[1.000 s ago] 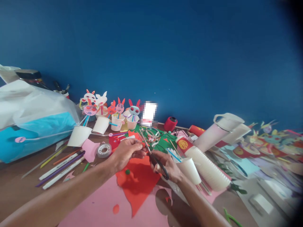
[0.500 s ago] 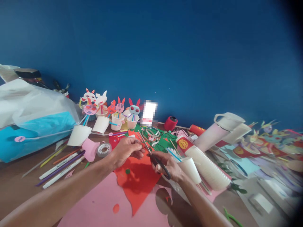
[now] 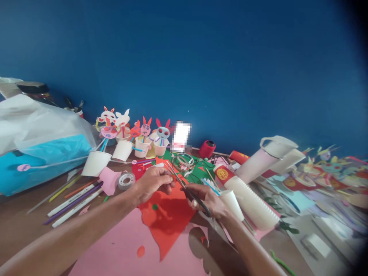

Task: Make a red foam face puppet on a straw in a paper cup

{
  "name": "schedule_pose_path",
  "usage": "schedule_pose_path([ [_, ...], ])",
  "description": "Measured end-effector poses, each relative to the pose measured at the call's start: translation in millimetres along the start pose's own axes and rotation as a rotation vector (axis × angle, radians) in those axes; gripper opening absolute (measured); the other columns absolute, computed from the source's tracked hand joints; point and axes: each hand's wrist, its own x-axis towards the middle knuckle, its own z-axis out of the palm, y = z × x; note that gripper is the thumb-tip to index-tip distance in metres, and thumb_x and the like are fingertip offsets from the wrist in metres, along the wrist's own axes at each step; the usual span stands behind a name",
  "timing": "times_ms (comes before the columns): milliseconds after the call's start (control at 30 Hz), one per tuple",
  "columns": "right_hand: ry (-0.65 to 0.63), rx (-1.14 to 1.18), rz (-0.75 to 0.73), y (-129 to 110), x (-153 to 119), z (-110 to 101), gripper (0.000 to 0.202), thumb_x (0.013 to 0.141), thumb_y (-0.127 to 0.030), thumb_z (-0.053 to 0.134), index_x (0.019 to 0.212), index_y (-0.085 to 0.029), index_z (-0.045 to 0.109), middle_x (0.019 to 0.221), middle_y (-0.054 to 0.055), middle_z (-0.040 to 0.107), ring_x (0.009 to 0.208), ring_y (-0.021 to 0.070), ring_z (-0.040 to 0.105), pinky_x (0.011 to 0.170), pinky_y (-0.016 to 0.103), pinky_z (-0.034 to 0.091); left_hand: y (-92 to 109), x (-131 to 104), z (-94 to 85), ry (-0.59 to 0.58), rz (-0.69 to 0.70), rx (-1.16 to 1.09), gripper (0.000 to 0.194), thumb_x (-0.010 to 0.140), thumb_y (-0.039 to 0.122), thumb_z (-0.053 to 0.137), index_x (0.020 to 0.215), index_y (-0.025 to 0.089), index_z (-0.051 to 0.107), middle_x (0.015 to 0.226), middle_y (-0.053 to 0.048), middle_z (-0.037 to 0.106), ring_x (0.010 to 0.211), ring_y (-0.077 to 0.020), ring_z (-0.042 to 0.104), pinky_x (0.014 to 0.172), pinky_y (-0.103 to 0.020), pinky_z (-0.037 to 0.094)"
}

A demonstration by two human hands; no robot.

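- Firstly, scissors (image 3: 202,204), one pair, dark handles: in your right hand (image 3: 211,201), above the right side of the red sheet (image 3: 169,226). Your fingers are clamped round the handles; the blades point away from you and leftward.
- Left hand (image 3: 153,184), yours: above the left side of the red sheet, fingers curled, thumb close to the fingertips, just beside the blades. Whether you pinch anything small there, I cannot tell.
- Both your hands: near each other, apart, blades reaching between them.
- Red sheet: flat before you, a pointed corner toward you, a small green dot (image 3: 155,207) on it.
- Pink sheet (image 3: 115,249): under the red sheet and spreading nearer you.
- Red oval (image 3: 140,251): on the pink sheet, left of the red sheet's point.
- Tape roll (image 3: 126,181): left of the red sheet.
- Pens (image 3: 76,209), several: farther left of the red sheet.
- Puppets (image 3: 146,130), several, paper, in white cups: beyond the red sheet, leftward.
- Cup stack (image 3: 253,205), tipped over: right of the red sheet.
- Flask (image 3: 258,161), pale: beyond the red sheet, far right.
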Motion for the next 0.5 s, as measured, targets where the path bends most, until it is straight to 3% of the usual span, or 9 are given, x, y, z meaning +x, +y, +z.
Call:
schedule_pose_path([
  [300,0.011,-0.095,0.057,3,-6,-9,0.045,0.065,-0.035,0.067,0.106,-0.018,0.061,0.071,0.001,0.053,0.06,0.0117,0.043,0.056,0.025,0.036,-5,0,1.9,-0.001,0.001,0.013,0.004,0.065,0.016,0.056,0.065,0.011,0.055,0.057,-0.001,0.062,0.041,-0.009,0.055,0.048,-0.023,0.047],
  [500,-0.064,-0.192,0.074,-7,-6,-11,0.043,0.068,-0.03,0.063,0.109,-0.021,0.055,0.075,0.0,0.054,0.065,0.0126,0.047,0.061,0.025,0.039,-6,1,3.0,0.013,-0.004,0.01,0.005,0.065,0.016,0.056,0.065,0.011,0.056,0.057,-0.002,0.062,0.042,-0.009,0.055,0.048,-0.023,0.047],
])
